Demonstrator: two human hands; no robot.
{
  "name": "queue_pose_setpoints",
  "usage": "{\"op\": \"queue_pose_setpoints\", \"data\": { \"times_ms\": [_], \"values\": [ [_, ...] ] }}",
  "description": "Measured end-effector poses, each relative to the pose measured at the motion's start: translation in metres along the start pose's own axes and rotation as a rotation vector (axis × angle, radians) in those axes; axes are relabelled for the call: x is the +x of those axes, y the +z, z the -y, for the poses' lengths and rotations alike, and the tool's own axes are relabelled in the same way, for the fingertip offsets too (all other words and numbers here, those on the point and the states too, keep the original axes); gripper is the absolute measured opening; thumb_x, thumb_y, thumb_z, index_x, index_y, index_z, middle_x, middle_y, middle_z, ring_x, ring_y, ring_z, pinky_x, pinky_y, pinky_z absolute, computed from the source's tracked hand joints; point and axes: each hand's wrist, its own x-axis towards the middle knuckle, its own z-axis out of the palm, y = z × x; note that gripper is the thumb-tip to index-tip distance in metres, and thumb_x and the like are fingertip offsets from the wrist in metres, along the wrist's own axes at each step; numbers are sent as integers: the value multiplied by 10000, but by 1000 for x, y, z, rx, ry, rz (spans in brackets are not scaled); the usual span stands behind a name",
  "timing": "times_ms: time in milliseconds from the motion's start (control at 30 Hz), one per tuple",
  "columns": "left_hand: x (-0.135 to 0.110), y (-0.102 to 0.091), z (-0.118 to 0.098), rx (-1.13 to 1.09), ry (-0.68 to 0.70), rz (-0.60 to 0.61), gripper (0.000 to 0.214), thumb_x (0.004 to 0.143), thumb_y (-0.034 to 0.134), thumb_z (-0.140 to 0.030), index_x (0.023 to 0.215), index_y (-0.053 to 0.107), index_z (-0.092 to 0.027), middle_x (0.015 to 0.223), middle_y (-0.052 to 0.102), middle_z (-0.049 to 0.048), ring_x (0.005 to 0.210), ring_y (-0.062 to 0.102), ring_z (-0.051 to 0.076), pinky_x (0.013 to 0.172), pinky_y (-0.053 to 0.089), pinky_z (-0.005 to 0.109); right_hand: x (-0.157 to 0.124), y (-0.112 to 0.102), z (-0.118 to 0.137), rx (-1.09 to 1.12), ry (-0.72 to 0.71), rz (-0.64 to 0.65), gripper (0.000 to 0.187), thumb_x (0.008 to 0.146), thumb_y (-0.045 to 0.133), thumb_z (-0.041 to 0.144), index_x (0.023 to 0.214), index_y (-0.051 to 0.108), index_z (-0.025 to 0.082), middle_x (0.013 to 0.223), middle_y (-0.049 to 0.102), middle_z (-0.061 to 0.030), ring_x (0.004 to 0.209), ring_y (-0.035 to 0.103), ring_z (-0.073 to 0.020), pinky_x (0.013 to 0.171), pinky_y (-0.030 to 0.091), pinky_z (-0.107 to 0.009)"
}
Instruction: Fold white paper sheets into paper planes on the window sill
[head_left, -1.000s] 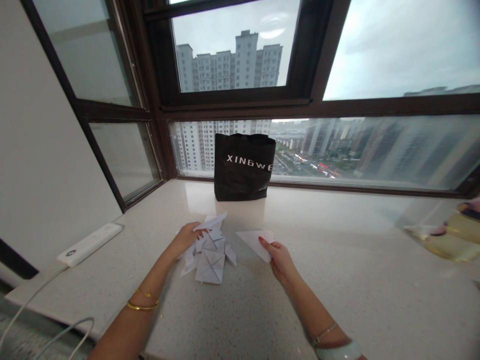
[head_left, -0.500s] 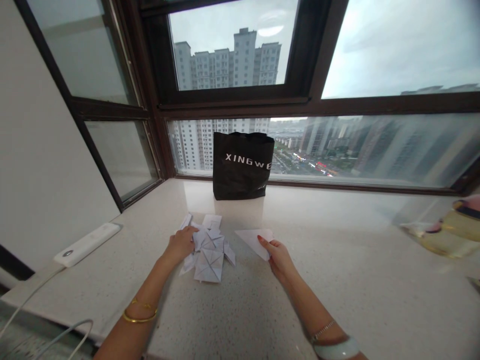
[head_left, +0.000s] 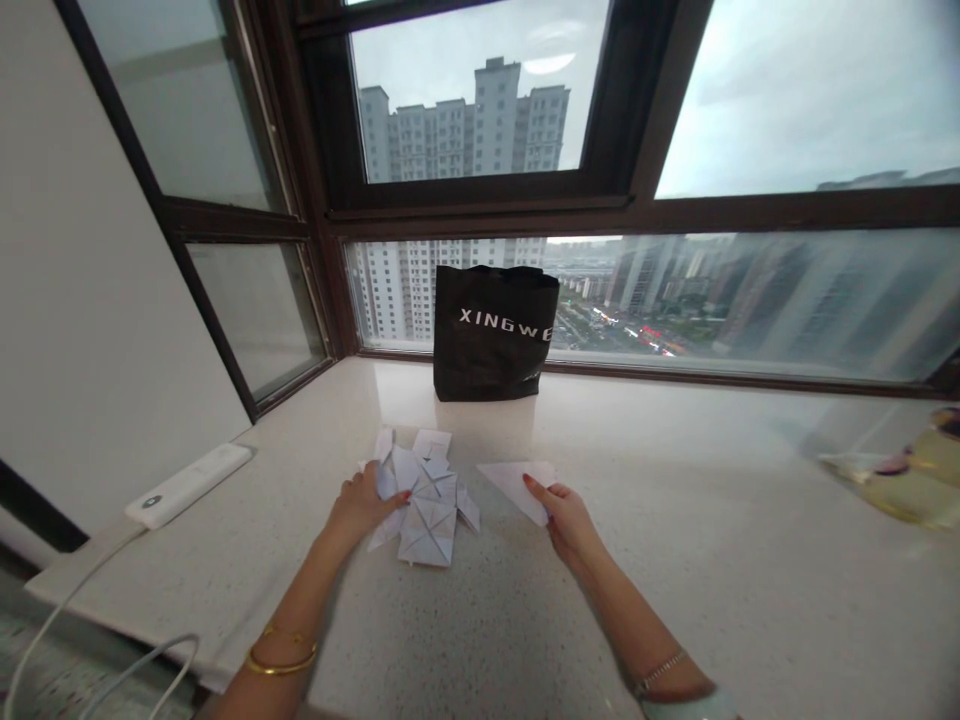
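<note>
My right hand point(head_left: 574, 518) pinches a white folded paper triangle point(head_left: 516, 487), thumb on top, just over the pale counter. To its left lies a loose pile of folded white papers point(head_left: 429, 535), several of them square with crossing creases. My left hand point(head_left: 361, 503) rests at the left side of this pile. Its thumb is stretched out over the papers, apart from the fingers, which touch the pile's left edge. The fingertips are partly hidden among the papers.
A black bag point(head_left: 495, 350) with white lettering stands behind the papers, against the window. A white power strip point(head_left: 191, 485) with a cable point(head_left: 75, 580) lies at the left. Near the right edge is a yellowish transparent container point(head_left: 911, 490), blurred.
My left hand's thumb has spread out over the pile, and the fingers have shifted to its left edge. My right hand still holds the paper triangle. The view has shifted slightly.
</note>
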Motion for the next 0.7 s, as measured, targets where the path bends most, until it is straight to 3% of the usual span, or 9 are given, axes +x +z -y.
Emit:
{"op": "queue_pose_setpoints", "data": {
  "times_ms": [67,133,233,333,433,567,633,700],
  "values": [
    [4,9,-9,-150,56,-16,790,636,628,-340,1292,245,-124,1053,567,150,970,556,272,809,402,351,0,0,0,-3,-1,0,258,520,761,328,595,639,114,541,661,-48,439,558,-121,425,414,-209],
    [8,10,-16,-370,104,-14,841,640,627,-227,1329,149,-157,939,586,82,785,605,199,719,444,311,-1,1,1,-1,-4,6,266,515,762,333,592,637,111,546,663,-55,444,560,-124,429,417,-213],
    [16,-2,-19,-646,135,-44,841,674,589,-176,1340,78,-228,796,533,-17,498,528,78,560,463,251,-2,2,2,-2,-18,11,269,509,763,339,563,628,113,520,650,-52,432,551,-122,429,415,-217],
    [24,-20,-12,-740,163,-135,800,675,581,-172,1328,126,-254,779,485,-43,448,481,39,515,464,224,-3,3,2,-15,-29,-10,271,508,762,342,523,604,122,486,633,-39,410,532,-114,408,392,-213],
    [29,-31,1,-600,155,-233,661,680,541,-142,1277,268,-214,796,497,-19,543,538,80,578,482,257,-3,3,2,-6,-26,-22,273,496,767,336,522,600,122,487,634,-36,410,530,-112,406,387,-212],
    [23,-31,10,-166,152,-417,386,704,476,-119,1087,497,-158,950,531,82,833,559,183,798,430,351,-1,3,2,4,-4,-21,282,480,775,336,556,622,111,509,646,-43,420,539,-116,414,394,-214],
    [14,-27,7,-38,176,-353,277,734,456,-164,992,555,-157,956,548,97,846,552,198,818,404,355,-1,2,2,2,4,-22,283,482,774,340,542,616,113,496,639,-37,412,533,-111,407,387,-211],
    [3,-21,0,6,199,-158,214,738,474,-225,910,586,-166,894,572,82,805,556,192,779,405,323,0,1,1,3,1,-24,284,485,773,340,510,599,118,475,628,-28,401,523,-104,400,380,-205]
  ]
}}
